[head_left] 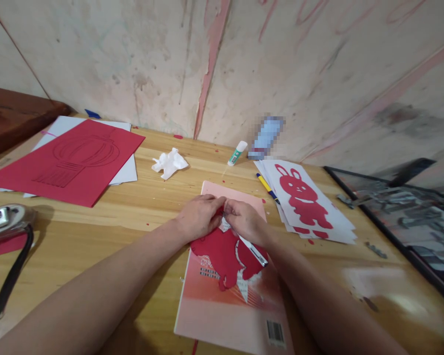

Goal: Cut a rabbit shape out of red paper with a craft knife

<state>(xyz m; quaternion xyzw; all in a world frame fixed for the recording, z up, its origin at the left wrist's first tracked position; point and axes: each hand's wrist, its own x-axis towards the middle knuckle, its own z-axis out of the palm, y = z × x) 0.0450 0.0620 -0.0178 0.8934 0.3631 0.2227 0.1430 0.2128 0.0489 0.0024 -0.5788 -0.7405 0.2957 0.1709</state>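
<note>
A red paper cutout (214, 249) with curved edges lies over a pink book (229, 323) in front of me. My left hand (203, 215) presses on its upper left part, fingers bent, with the thumb and fingertips pinched at the paper's top edge. My right hand (246, 221) is closed around a slim silver-and-white craft knife (257, 255), whose back end sticks out below the palm. Its fingertips meet the left ones at the paper, and the blade tip is hidden between them. Scraps of printed paper show beneath the cutout.
Right of the book lie white sheets with a red rabbit (304, 197) and a yellow-blue pen (267, 188). Behind stand a glue stick (237, 153) and a blurred phone (267, 138). Crumpled tissue (170, 163), red paper with a lantern drawing (74, 162), a tape measure (3, 224) are left.
</note>
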